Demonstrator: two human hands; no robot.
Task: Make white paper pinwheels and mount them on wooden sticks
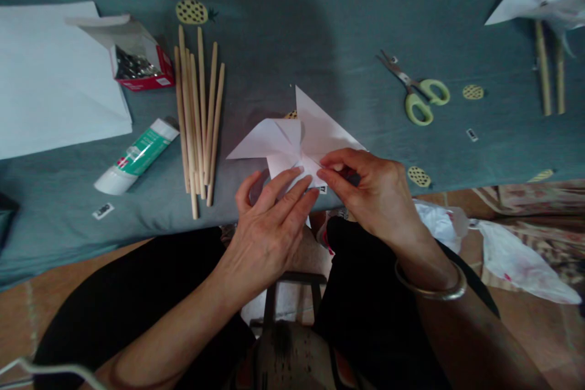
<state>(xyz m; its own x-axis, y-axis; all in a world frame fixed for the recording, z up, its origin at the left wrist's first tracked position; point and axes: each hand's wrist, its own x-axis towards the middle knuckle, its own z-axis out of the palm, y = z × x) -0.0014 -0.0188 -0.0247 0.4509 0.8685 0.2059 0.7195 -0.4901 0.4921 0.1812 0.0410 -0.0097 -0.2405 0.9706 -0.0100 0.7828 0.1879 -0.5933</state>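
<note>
A white paper pinwheel [283, 137] lies at the near edge of the cloth-covered table, its pointed blades folded in toward the middle. My left hand [274, 219] rests with fingers stretched out over the pinwheel's near part, pressing on the paper. From the right, my right hand [365, 186] pinches an edge of the same paper between thumb and forefinger. Both hands partly hide the near blades. A bundle of several wooden sticks [198, 122] lies left of the pinwheel.
Green-handled scissors [418, 88] lie to the right. Leftward are a glue tube [137, 155], an open red box of metal pins [139, 61] and white paper sheets [55, 85]. Finished-looking paper pinwheels [548, 0] on sticks occupy the far right. Plastic bags [521, 262] lie below the table.
</note>
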